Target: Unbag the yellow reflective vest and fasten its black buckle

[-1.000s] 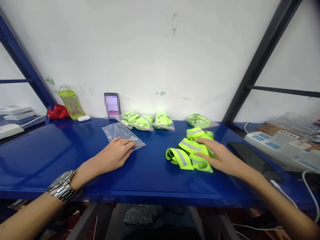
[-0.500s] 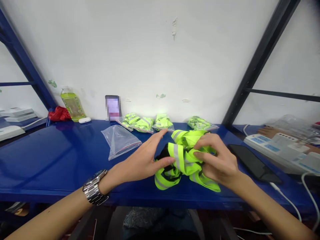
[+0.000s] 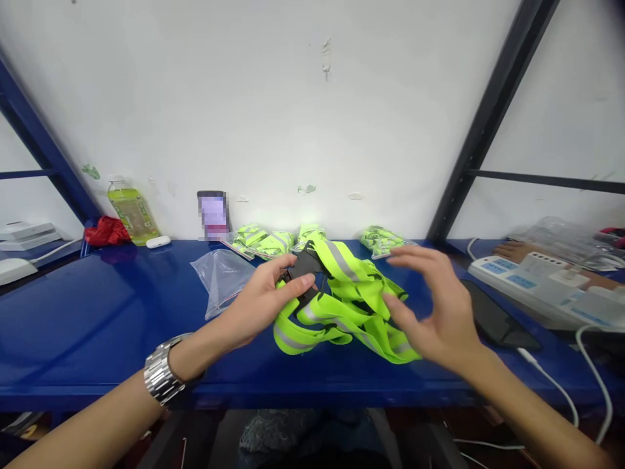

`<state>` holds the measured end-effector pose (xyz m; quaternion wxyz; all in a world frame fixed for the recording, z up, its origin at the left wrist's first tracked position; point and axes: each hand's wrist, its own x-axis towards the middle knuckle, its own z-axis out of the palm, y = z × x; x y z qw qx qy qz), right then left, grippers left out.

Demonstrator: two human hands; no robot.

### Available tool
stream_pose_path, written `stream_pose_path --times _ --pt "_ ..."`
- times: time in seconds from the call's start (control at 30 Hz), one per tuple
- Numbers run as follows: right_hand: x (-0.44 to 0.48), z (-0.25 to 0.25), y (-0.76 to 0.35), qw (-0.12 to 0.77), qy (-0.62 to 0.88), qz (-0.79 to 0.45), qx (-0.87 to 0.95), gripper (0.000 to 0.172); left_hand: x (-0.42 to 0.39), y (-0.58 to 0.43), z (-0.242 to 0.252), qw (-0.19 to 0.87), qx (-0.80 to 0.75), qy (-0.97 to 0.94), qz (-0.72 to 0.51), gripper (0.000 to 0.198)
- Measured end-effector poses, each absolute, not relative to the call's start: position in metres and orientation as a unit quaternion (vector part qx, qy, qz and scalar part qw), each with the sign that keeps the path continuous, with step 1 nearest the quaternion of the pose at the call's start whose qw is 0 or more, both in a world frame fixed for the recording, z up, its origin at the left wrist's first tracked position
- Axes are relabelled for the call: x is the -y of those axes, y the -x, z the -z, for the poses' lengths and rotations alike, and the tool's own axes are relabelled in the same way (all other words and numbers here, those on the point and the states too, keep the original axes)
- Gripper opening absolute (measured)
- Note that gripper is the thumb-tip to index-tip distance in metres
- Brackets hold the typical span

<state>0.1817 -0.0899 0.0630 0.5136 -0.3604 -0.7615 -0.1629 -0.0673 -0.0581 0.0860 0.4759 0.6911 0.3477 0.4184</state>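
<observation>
A tangled neon-yellow strap harness with grey reflective stripes and black buckle pieces lies loosely bunched mid-shelf on the blue metal shelf. The left hand pinches its black buckle; the right hand hovers open beside it. One empty clear zip bag lies left; four filled bags line the wall.

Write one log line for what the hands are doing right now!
left hand: pinching black buckle of yellow reflective straps | right hand: open beside straps | empty bag: on blue shelf
</observation>
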Motion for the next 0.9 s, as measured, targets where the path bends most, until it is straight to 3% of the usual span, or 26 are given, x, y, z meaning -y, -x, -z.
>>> stream_pose_path --times 0.07,0.13,0.23,0.3,0.4,0.53,0.67,0.77,0.9 --pt "0.112 -0.058 -0.168 0.513 0.294 0.184 0.785 0.029 0.061 0.066 -0.096 0.5 -0.337 -0.659 -0.451 0.026" --pt "0.129 -0.049 -0.153 0.404 0.243 0.164 0.867 0.024 0.063 0.063 -0.105 0.463 -0.34 -0.665 -0.477 0.025" --pt "0.135 -0.037 -0.138 0.314 0.353 0.132 0.871 0.034 0.061 0.056 -0.122 0.379 -0.338 -0.698 -0.505 0.022" --pt "0.125 -0.038 -0.136 0.297 0.403 0.139 0.854 0.04 0.054 0.05 -0.138 0.339 -0.326 -0.718 -0.514 0.02" --pt "0.105 -0.054 -0.143 0.271 0.453 0.136 0.838 0.034 0.04 0.044 -0.165 0.202 -0.307 -0.742 -0.56 0.015" --pt "0.097 -0.082 -0.156 0.26 0.476 -0.027 0.84 0.031 0.018 0.042 -0.2 -0.019 -0.267 -0.734 -0.625 0.015" --pt "0.111 -0.092 -0.155 0.225 0.424 -0.038 0.876 0.032 -0.001 0.038 -0.231 -0.154 -0.24 -0.749 -0.598 0.009" --pt "0.111 -0.088 -0.147 0.194 0.375 -0.059 0.904 0.041 -0.013 0.03 -0.254 -0.231 -0.244 -0.718 -0.61 0.011" --pt "0.088 -0.087 -0.14 0.194 0.378 -0.14 0.894 0.058 -0.02 0.017 -0.284 -0.253 -0.322 -0.674 -0.615 0.028"
